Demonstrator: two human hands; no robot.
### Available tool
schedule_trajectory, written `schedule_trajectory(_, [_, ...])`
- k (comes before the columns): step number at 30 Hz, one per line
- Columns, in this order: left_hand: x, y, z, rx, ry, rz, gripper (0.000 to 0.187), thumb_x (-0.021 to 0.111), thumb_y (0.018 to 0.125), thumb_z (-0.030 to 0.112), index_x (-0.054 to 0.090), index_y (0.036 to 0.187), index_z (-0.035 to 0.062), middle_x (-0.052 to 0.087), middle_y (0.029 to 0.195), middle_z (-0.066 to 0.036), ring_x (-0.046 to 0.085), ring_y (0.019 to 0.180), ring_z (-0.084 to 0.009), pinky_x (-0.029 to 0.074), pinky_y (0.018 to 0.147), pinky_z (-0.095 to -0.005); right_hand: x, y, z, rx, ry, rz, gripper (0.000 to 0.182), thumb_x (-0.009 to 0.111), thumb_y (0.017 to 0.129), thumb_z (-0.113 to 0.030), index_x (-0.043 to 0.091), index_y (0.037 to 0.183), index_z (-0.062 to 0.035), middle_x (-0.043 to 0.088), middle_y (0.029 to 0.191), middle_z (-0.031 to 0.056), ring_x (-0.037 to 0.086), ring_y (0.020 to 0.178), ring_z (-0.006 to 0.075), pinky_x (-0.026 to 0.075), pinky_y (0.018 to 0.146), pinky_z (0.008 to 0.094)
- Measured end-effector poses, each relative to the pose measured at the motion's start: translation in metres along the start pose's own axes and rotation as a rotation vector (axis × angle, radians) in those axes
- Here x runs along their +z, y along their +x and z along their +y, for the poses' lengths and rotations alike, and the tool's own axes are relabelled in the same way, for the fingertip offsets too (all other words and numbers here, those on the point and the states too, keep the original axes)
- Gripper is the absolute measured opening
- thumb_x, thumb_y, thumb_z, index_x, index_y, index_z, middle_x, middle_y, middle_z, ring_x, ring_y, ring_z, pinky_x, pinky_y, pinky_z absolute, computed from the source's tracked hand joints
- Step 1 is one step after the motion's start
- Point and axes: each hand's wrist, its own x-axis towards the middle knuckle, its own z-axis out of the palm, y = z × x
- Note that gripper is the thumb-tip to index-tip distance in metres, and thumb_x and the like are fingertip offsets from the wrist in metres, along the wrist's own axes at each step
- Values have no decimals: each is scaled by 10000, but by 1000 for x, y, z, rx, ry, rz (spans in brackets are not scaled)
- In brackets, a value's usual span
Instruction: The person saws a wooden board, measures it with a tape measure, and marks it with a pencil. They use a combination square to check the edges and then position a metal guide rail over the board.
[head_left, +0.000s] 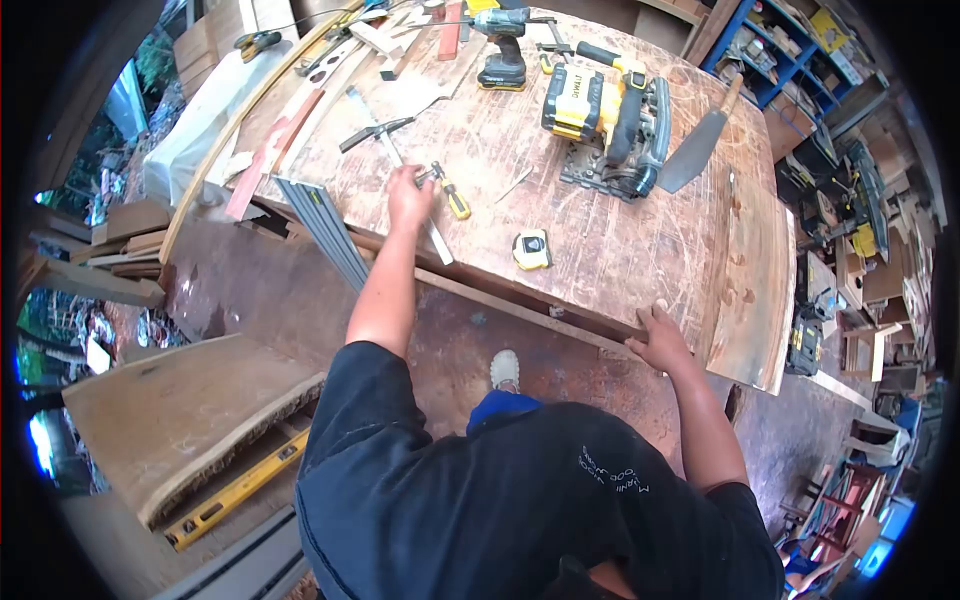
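My left hand (410, 200) reaches over the near-left part of the wooden workbench (610, 240), its fingers closed around the pale handle of a hammer (378, 133) with a dark, pointed head. Just right of those fingers lies a small tool with a yellow-and-black handle (455, 198). My right hand (664, 340) rests on the bench's front edge with fingers apart, holding nothing. Between the hands sits a yellow-and-white tape measure (532, 249). Farther back stand a cordless drill (502, 55) and a yellow DeWalt circular saw (608, 125).
A broad-bladed machete (700, 145) lies right of the saw. Wood strips (300, 125) cover the bench's back left. Grey metal profiles (325, 230) lean on its left edge. A thick slab (190, 410) and a yellow spirit level (240, 488) are at lower left; blue shelves (775, 50) stand behind.
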Motion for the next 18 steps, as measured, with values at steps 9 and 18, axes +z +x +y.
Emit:
schedule_trajectory(9, [6, 160, -123, -269, 499, -168, 537, 562, 844, 263, 485, 1342, 77, 425, 1435, -186, 416, 1318, -346, 407, 1022, -511, 2, 3, -4, 86, -11, -159, 783, 662, 838, -428, 315, 1489, -162, 146, 1551, 266, 153, 1453, 368, 164, 1129, 599])
schedule_trajectory(18, [0, 189, -132, -181, 810, -286, 307, 505, 901, 252, 605, 1141, 91, 593, 1212, -160, 563, 1153, -323, 493, 904, -479, -52, 114, -88, -259, 106, 140, 278, 599, 830, -239, 612, 1039, -56, 629, 1047, 186, 590, 997, 382, 470, 860, 478])
